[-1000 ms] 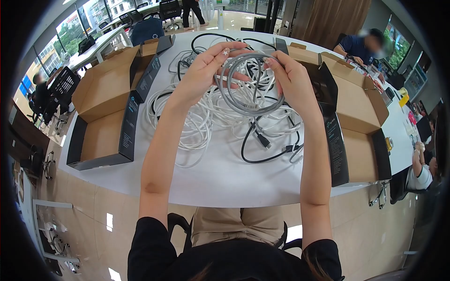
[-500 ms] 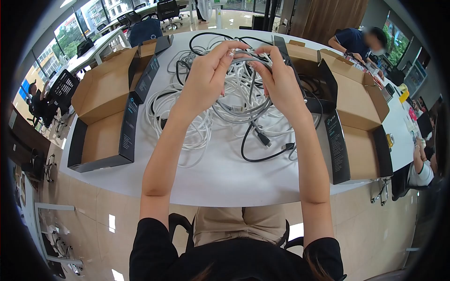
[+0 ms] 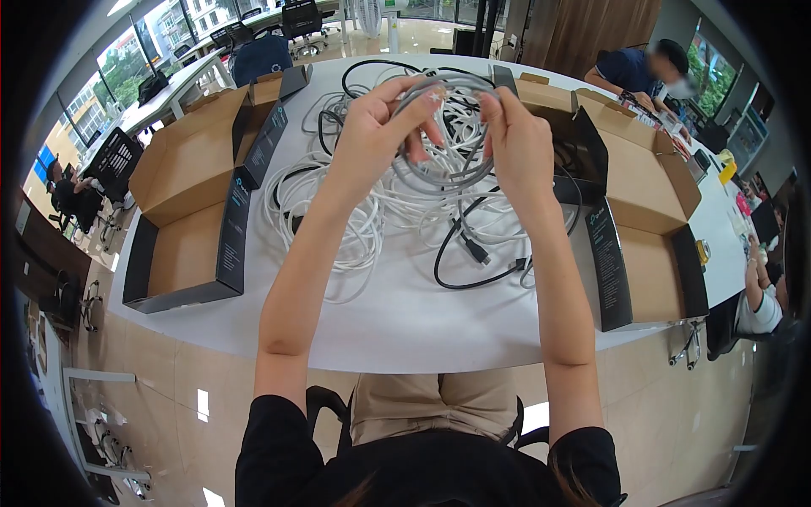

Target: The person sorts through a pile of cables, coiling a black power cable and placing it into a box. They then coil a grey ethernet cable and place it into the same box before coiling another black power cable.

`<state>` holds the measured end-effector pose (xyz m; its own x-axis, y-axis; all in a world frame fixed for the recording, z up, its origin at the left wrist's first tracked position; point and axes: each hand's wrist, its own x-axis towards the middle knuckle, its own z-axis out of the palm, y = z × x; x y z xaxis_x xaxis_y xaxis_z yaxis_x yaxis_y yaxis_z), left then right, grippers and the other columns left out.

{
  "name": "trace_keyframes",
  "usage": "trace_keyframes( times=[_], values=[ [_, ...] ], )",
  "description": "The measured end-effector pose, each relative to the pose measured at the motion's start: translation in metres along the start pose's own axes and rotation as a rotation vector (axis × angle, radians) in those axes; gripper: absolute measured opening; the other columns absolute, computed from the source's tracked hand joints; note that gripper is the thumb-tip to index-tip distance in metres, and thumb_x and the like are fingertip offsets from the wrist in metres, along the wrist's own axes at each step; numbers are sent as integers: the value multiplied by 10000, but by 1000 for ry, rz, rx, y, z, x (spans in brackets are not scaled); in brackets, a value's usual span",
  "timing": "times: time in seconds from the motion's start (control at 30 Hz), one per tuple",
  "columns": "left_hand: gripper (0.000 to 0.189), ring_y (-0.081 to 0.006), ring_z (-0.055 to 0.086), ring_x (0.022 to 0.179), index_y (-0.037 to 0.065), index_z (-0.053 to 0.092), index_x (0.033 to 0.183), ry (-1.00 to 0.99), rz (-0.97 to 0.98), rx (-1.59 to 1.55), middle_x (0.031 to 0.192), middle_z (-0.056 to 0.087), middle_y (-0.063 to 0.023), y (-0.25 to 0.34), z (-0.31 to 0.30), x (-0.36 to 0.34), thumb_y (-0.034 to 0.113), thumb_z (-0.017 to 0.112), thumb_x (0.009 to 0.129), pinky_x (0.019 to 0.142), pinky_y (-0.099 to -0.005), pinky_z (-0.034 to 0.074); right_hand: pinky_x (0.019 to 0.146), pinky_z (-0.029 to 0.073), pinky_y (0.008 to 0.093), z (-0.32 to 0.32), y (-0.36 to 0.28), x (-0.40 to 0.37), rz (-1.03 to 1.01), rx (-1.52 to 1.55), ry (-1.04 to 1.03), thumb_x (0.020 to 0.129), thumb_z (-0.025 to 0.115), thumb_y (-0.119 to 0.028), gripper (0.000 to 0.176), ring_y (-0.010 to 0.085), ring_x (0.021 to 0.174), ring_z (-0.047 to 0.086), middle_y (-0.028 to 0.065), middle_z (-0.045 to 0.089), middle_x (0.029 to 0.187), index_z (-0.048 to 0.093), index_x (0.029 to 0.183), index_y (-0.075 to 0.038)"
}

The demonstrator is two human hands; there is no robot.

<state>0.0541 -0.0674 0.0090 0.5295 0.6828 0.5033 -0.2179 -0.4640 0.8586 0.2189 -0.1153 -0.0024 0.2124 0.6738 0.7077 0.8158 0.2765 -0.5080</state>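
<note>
A coiled grey cable (image 3: 448, 184) is held up between my hands above a tangle of white cables (image 3: 359, 228). My left hand (image 3: 384, 127) grips the coil's left side, fingers curled round it. On the right side, my right hand (image 3: 514, 135) pinches the same coil. Below the coil lies a black cable (image 3: 441, 275) with a dark plug (image 3: 477, 251) at its end. A second dark plug (image 3: 520, 264) rests to the right, under my right forearm.
Open cardboard boxes with black outsides stand at the left (image 3: 186, 262) and right (image 3: 646, 270) of the white table (image 3: 405, 334). Dark cables lie in the right box's back part. A person (image 3: 638, 74) leans over the table at back right; others sit farther off.
The grey coil is rounder and more raised between my hands. My right hand has shifted slightly right and down. The person at back right has leaned slightly left.
</note>
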Motion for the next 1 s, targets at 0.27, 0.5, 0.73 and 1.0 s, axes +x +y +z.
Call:
trace_keyframes(
  times=[0.27,0.5,0.73,1.0],
  values=[
    [508,-58,488,460,38,438,1079,-412,89,-609,475,384,48,-26,0,2,501,447,868,718,-250,508,469,406,376,3,11,2,7,-32,103,921,444,-326,321,276,456,558,68,512,446,540,761,-65],
    [484,-33,365,321,26,441,1027,-358,215,-488,471,471,7,-22,-2,-1,487,433,876,643,-205,502,480,404,365,-9,-7,0,45,-72,89,883,500,-369,381,279,501,546,97,526,516,536,711,-31],
    [332,-43,311,258,20,512,811,-14,11,-343,443,507,-43,-6,-14,2,331,475,920,307,-175,278,514,424,282,-7,14,12,-205,192,187,759,678,-352,434,177,504,496,59,561,654,506,629,25],
    [317,-22,257,269,47,482,781,124,157,-92,411,418,1,0,-11,-1,309,420,947,349,-188,305,553,435,189,-14,17,12,97,831,-163,814,653,-174,210,57,643,556,53,628,778,497,803,-34]
  ],
)
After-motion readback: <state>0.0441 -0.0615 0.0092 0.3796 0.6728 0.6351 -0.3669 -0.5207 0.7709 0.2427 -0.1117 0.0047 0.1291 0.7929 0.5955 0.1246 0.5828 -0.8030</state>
